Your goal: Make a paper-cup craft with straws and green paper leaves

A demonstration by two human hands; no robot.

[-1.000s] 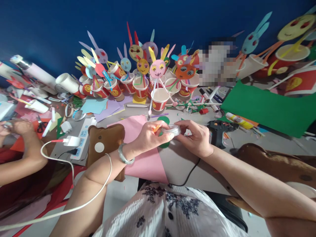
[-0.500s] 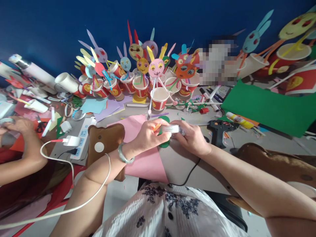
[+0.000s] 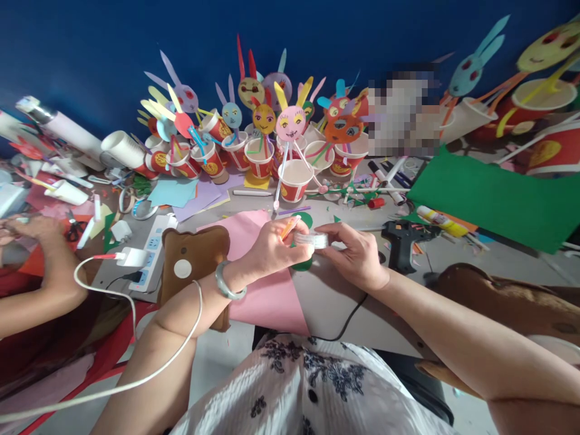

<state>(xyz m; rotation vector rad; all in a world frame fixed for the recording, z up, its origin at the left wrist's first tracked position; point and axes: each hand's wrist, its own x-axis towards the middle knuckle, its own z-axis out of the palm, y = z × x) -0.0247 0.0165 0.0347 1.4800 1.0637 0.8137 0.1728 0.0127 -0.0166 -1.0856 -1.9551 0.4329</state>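
My left hand (image 3: 272, 246) is closed, with a white roll of tape (image 3: 312, 241) between thumb and fingers. An orange strip (image 3: 290, 228) with a pale tip also sticks up from its fingers. On the roll's right side, my right hand (image 3: 356, 252) has its thumb and index finger at the tape's edge. Under the roll lies a green paper cutout (image 3: 304, 266), partly covered by the hands. A pink paper sheet (image 3: 267, 308) spreads beneath my left wrist. Just behind the hands stands a paper cup (image 3: 295, 187) bearing a pink rabbit-face figure (image 3: 292, 124).
Several cups with paper animal faces line the blue wall. A black glue gun (image 3: 404, 244) and glue stick (image 3: 439, 220) lie right, near green paper (image 3: 493, 199). Left are a brown pouch (image 3: 194, 254), a power strip (image 3: 154, 248), a white cable (image 3: 174, 356) and another person's arm (image 3: 40, 284).
My right hand's fingers have shifted and opened slightly around the tape's right edge. The orange strip in my left hand now stands more upright. The view has moved a little.
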